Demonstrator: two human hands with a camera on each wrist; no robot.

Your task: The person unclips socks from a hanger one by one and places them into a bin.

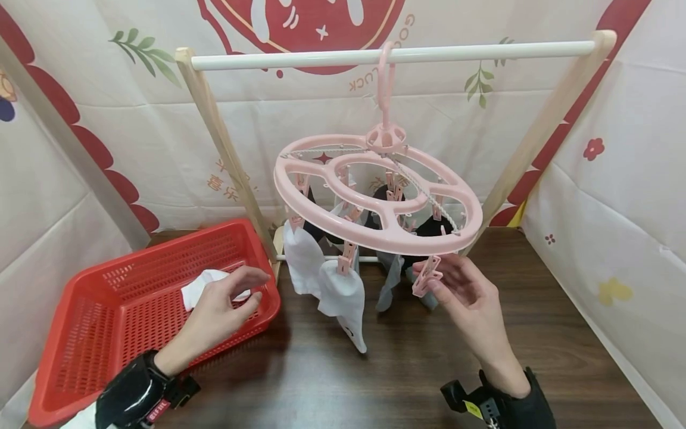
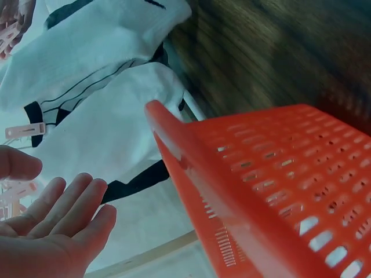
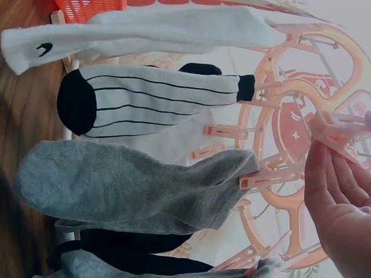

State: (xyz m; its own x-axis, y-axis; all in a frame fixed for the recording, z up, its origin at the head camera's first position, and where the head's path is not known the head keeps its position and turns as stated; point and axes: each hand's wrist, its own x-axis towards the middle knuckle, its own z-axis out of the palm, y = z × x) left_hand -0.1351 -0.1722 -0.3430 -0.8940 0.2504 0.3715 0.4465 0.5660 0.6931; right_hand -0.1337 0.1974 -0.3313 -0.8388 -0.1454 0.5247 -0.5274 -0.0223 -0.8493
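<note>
Clothespin (image 1: 427, 276) sits at the near right edge of the pink hanger (image 1: 343, 229), pinched between thumb and fingers of the right grip (image 1: 471, 292). Left grip (image 1: 221, 305) is just relaxed, fingers a bit bent, got nothing, over the red basket (image 1: 145, 325) with a white cloth (image 1: 199, 288) inside. Socks (image 3: 133, 179) hang above the tabletop (image 1: 321, 387).

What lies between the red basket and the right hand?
In the head view: hanging white socks, then grey socks, then the pink clip the right hand pinches.
</note>
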